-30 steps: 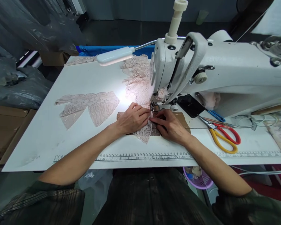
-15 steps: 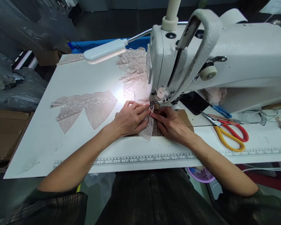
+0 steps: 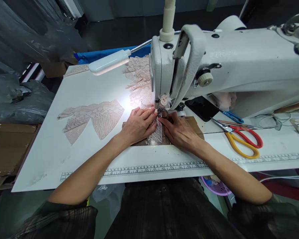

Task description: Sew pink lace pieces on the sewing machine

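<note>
Pale pink lace fabric [image 3: 157,135] lies under the needle area of a white sewing machine [image 3: 239,63], its pointed end toward me. My left hand [image 3: 139,125] rests flat on this lace, fingers stretched out toward the presser foot [image 3: 162,113]. On the other side, my right hand [image 3: 181,131] pinches the lace's edge between thumb and forefinger, close to the foot. Both hands hide part of the fabric. Behind the needle, more gathered lace [image 3: 139,86] spreads out. A separate cut lace piece [image 3: 106,118] lies to the left.
A lit lamp [image 3: 109,62] hangs low over the table [image 3: 47,146]. Right of my hands are a black phone-like slab [image 3: 201,108], scissors [image 3: 243,146] with red and yellow handles, and a blue tool [image 3: 231,117]. A printed ruler [image 3: 149,170] runs along the front edge.
The lace has moved a little away from me under the foot, so less of its pointed end shows in front. My hands stay beside the foot. The camera view has shifted slightly.
</note>
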`<state>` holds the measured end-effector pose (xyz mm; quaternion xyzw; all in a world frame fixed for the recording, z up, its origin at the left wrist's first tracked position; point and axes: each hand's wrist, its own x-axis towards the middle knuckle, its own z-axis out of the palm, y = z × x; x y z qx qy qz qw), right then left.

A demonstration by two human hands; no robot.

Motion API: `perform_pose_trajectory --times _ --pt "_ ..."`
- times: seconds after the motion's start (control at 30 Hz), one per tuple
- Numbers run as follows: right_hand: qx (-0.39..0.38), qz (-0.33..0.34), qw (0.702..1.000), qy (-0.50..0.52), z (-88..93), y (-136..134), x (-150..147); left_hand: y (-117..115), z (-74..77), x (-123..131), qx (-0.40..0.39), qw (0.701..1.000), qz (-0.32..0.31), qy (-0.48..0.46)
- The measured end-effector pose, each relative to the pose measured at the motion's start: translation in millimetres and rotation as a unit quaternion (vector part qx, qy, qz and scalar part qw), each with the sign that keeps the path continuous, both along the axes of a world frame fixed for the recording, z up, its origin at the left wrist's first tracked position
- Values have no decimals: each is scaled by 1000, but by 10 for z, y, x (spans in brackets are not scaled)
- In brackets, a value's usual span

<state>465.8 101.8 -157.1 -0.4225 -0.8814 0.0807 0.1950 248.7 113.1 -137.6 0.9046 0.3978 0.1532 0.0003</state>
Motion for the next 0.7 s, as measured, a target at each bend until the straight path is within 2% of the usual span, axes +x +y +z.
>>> perform_pose_trajectory --times 0.13,0.27,0.4,0.47,0.53,0.6,0.7 --pt "2 -1 1000 9 9 -18 3 38 15 0 24 999 22 -44" --pt "14 4 999 30 20 -32 30 265 52 -53 68 994 76 -47" --pt "-11 2 996 92 50 -33 86 586 59 -212 35 998 27 36" --pt "-29 -7 992 125 68 -33 107 671 61 -287 31 998 6 46" --pt "-42 -16 989 143 79 -34 115 660 73 -323 47 998 8 29" --pt "-49 -22 988 144 81 -34 113 552 94 -309 69 998 5 0" --pt "-49 -23 989 139 68 -31 103 292 126 -231 81 995 -52 -39"
